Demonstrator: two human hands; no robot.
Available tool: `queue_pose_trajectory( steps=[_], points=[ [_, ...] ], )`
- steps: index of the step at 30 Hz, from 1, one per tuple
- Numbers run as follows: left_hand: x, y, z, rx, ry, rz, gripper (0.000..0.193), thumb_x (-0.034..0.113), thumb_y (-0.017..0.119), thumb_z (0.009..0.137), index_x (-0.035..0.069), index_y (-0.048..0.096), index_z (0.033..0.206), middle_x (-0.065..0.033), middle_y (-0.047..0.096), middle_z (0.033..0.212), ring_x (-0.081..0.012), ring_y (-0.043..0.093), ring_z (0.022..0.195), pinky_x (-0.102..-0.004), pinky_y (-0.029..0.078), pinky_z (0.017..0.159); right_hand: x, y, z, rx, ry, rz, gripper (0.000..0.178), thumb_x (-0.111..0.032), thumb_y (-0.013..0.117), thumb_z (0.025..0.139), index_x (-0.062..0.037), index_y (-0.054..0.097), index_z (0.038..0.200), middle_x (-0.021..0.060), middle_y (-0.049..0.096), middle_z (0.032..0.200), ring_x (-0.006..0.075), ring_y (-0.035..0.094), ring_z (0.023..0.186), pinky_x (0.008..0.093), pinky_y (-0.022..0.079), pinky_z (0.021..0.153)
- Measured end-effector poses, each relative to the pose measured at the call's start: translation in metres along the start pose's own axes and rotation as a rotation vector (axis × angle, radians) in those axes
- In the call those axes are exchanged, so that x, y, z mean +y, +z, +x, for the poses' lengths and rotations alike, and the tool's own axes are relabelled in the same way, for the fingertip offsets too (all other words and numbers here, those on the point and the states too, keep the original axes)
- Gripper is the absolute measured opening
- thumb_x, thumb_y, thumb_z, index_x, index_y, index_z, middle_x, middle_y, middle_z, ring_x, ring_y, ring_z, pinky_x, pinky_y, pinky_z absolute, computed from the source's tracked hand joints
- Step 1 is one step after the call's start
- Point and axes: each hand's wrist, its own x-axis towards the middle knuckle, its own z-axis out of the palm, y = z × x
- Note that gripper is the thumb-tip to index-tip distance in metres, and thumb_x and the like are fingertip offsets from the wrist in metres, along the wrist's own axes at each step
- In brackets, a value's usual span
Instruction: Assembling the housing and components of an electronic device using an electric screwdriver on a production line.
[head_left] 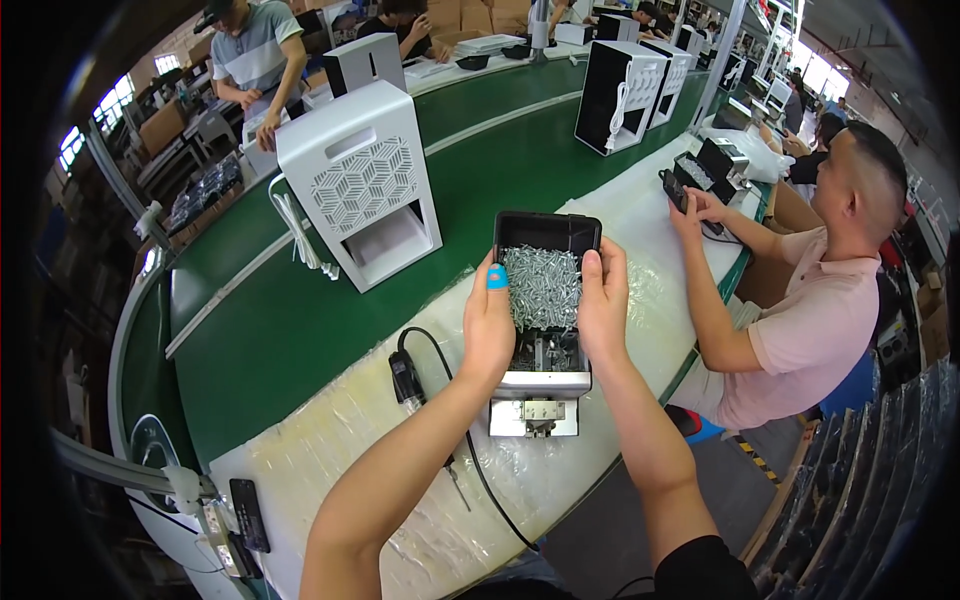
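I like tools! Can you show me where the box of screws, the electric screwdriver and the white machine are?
box of screws (541, 285), head view, on the silver screw pile.
electric screwdriver (406, 378), head view, on its black handle.
white machine (362, 185), head view, on its patterned front grille.

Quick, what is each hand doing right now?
Left hand: closed on the left side of the black screw tray, blue tape on one finger.
Right hand: closed on the tray's right side.
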Motion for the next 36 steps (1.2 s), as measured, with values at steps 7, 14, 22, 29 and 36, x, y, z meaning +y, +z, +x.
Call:
queue_pose_trajectory(
  steps=[7, 14, 22, 29, 36],
  points=[
    [0.004, -0.001, 0.017, 0.001, -0.274, -0.274, 0.046, 0.026, 0.038, 0.101, -0.002, 0.045, 0.136, -0.0127, 0.055, 0.128, -0.0196, 0.051, 0.114, -0.0294, 0.035, 0.102, -0.008, -0.004, 0.009, 0.001, 0.347, 0.249, 0.030, -0.016, 0.046, 0.100, -0.0026, 0.046, 0.126, 0.0096, 0.058, 0.111, 0.0155, 0.058, 0.093, 0.0299, 0.049, 0.082],
    [0.050, -0.006, 0.041, -0.018, -0.727, -0.578, 0.030, 0.020, 0.035, 0.100, -0.004, 0.052, 0.109, -0.0145, 0.059, 0.109, -0.0276, 0.061, 0.094, -0.0438, 0.047, 0.088, -0.044, -0.012, 0.024, -0.141, 0.720, 0.500, 0.034, -0.009, 0.044, 0.096, 0.0024, 0.045, 0.128, 0.0139, 0.059, 0.107, 0.0215, 0.062, 0.092, 0.0382, 0.054, 0.079],
    [0.069, 0.004, 0.023, 0.109, -0.640, -0.531, 0.032, 0.022, 0.033, 0.100, -0.001, 0.054, 0.106, -0.0130, 0.061, 0.105, -0.0264, 0.060, 0.096, -0.0438, 0.046, 0.091, -0.043, -0.017, 0.023, -0.261, 0.558, 0.153, 0.033, -0.008, 0.046, 0.095, 0.0052, 0.049, 0.125, 0.0118, 0.062, 0.103, 0.0168, 0.063, 0.085, 0.0307, 0.052, 0.074],
    [0.088, 0.009, 0.014, 0.043, -0.454, -0.540, 0.050, 0.032, 0.043, 0.096, -0.006, 0.044, 0.129, -0.0178, 0.051, 0.128, -0.0254, 0.047, 0.121, -0.0360, 0.033, 0.104, -0.036, -0.024, 0.040, -0.208, 0.536, 0.233, 0.031, -0.008, 0.047, 0.093, 0.0040, 0.054, 0.121, 0.0100, 0.064, 0.098, 0.0158, 0.063, 0.082, 0.0300, 0.052, 0.070],
    [0.065, -0.061, -0.052, -0.034, -0.202, -0.123, 0.034, 0.012, 0.043, 0.093, -0.003, 0.050, 0.123, -0.0174, 0.056, 0.120, -0.0287, 0.059, 0.110, -0.0373, 0.047, 0.093, -0.001, -0.051, 0.088, -0.130, 0.528, 0.099, 0.032, -0.011, 0.050, 0.094, 0.0027, 0.053, 0.123, 0.0092, 0.064, 0.096, 0.0156, 0.062, 0.081, 0.0316, 0.052, 0.069]
  ],
)
